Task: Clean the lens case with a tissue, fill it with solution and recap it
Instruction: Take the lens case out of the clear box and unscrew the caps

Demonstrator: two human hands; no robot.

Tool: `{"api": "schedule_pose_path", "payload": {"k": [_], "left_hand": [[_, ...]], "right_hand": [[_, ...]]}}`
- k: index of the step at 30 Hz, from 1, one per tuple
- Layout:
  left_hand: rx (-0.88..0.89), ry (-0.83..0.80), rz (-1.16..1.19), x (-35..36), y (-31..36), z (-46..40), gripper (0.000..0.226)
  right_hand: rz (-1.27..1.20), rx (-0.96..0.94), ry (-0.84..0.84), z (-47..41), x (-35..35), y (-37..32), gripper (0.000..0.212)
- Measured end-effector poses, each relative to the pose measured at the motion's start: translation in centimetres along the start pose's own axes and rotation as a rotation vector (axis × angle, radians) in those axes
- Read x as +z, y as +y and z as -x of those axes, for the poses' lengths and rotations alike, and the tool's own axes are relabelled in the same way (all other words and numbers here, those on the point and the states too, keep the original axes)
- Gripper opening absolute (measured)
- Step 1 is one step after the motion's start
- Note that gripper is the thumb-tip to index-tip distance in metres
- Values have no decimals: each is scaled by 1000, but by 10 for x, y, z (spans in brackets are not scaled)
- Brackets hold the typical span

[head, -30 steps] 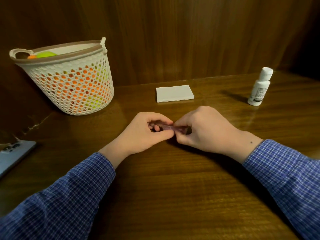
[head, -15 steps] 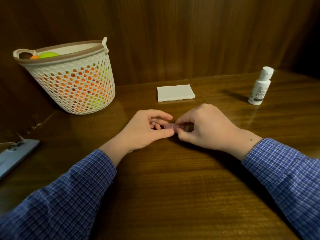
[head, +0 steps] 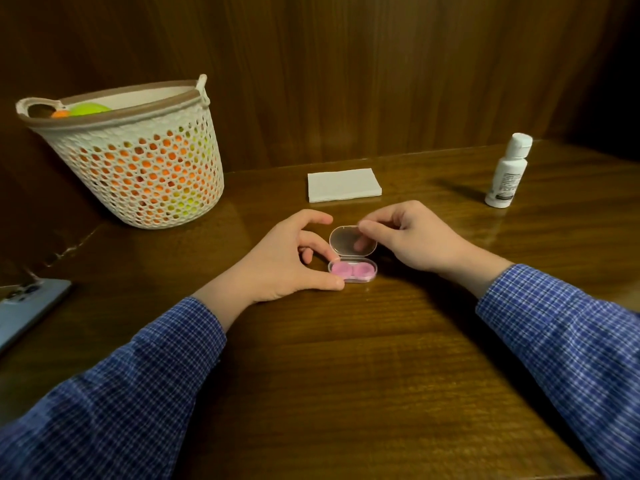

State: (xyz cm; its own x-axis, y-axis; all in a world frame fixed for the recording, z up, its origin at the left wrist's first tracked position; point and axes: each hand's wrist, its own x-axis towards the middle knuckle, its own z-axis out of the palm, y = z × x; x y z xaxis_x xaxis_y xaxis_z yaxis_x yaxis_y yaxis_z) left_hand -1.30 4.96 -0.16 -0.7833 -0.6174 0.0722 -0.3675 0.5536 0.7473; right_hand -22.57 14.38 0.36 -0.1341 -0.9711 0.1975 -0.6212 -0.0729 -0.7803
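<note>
table (head: 346, 375) of dark glossy wood, backed by dark wood panelling. lens case (head: 352, 271) sits mid-table, clear lid (head: 352, 240) raised, pink wells showing. left hand (head: 287, 265) pinches the base; right hand (head: 412, 237) fingers pinch the lid's top edge. tissue (head: 343, 184) behind, bottle (head: 507, 171) far right, basket (head: 138, 157) left, phone (head: 24, 310) at left edge.

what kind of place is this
Probably a home desk or dresser: a wooden tabletop against wood panelling, with a basket, a phone and a lens case on it.
</note>
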Motion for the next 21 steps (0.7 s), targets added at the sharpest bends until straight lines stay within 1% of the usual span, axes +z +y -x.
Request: {"api": "schedule_pose_path", "payload": {"k": [3,8,13,16,18,19,21], "left_hand": [[1,6,0,1,0,0,92],[11,10,8,2,-1,-1,96],[28,25,10,3,-1,0,92],[34,39,27,3,-1,1,88],[37,56,40,3,-1,1,86],[37,61,43,4,-1,1,86],[32,69,55,4,-2,0,86]], "right_hand": [[-10,3,11,0,1,1,22],[6,-82,9,2,2,-1,16],[-3,-122,-24,4,0,-2,13],[14,-160,40,6,-1,-4,7],[1,-207,85,8,-7,-8,12],[-20,-231,65,9,-12,-11,14],[-36,-264,-49,12,-20,-14,16]]}}
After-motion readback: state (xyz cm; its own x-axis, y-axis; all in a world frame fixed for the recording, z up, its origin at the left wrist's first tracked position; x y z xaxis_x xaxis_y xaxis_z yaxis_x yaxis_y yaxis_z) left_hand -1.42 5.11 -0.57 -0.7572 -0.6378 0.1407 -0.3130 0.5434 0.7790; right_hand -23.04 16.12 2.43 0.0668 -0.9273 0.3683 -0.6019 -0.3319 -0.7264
